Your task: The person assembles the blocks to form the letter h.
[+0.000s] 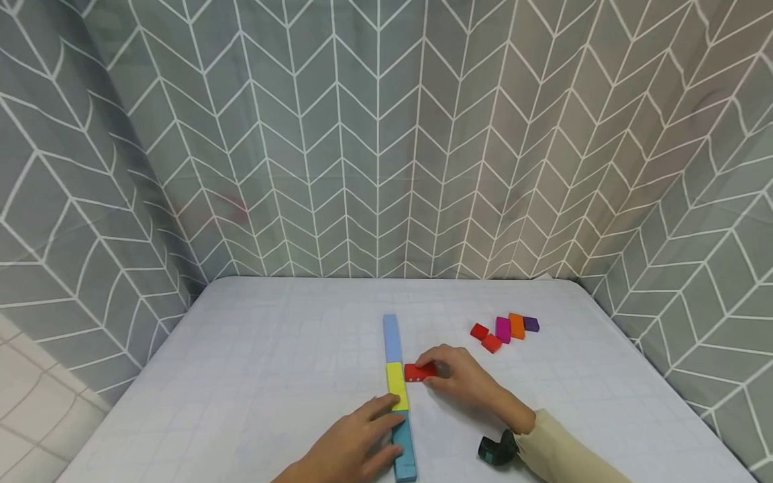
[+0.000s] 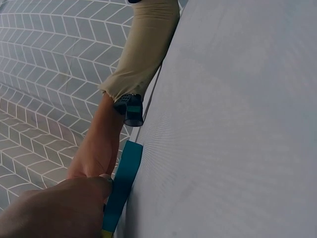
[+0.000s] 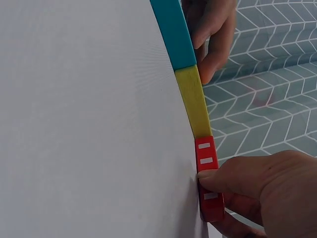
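Observation:
A light blue block (image 1: 392,339), a yellow block (image 1: 395,382) and a teal block (image 1: 406,463) lie end to end in a line running away from me on the white table. My left hand (image 1: 356,439) touches the teal and yellow blocks from the left, its fingers spread and not wrapped around them. On the other side, my right hand (image 1: 461,379) pinches a red block (image 3: 207,157) with small white rectangles on its side. In the head view that red block lies crosswise, its left end close beside the yellow block. Its right end is partly hidden by my fingers.
Toward the back right of the table (image 1: 272,349) lie two small red blocks (image 1: 492,343), a magenta block (image 1: 503,330), an orange block (image 1: 517,326) and a purple block (image 1: 531,324). A patterned grey curtain (image 1: 362,134) surrounds the table's back and sides.

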Motion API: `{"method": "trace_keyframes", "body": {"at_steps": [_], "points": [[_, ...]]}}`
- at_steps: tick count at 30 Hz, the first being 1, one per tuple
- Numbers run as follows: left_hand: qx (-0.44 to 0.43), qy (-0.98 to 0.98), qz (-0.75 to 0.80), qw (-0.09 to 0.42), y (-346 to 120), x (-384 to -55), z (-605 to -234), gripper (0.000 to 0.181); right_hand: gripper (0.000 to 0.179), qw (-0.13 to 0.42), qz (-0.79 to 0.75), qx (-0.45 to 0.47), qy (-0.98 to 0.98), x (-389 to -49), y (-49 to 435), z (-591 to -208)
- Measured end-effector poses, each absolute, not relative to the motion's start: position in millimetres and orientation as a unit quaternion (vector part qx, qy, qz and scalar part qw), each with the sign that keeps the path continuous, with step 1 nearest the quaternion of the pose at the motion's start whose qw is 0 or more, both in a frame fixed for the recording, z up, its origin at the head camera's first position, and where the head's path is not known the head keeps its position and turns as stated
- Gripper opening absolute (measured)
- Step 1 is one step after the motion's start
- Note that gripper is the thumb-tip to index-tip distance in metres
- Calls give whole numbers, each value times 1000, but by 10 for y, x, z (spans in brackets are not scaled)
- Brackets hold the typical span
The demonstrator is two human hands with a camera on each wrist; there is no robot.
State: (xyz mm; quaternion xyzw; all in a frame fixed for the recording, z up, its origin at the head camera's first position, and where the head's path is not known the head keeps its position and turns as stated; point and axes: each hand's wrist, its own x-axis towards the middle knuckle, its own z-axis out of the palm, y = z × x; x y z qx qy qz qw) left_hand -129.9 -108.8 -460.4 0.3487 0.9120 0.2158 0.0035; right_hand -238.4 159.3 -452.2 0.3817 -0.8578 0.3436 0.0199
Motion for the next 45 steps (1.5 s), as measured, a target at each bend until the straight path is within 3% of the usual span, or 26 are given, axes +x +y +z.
{"method": "trace_keyframes", "body": {"at_steps": [36,45], "points": [[359,908,217,7,-1103,-1285,-4579,54,32,9,326,350,-878,-2373,1495,-4515],[375,905,199,-22,-1110,-1305,-4607,54,33,1,328,346,-879,-2374,1492,-4515]]}}
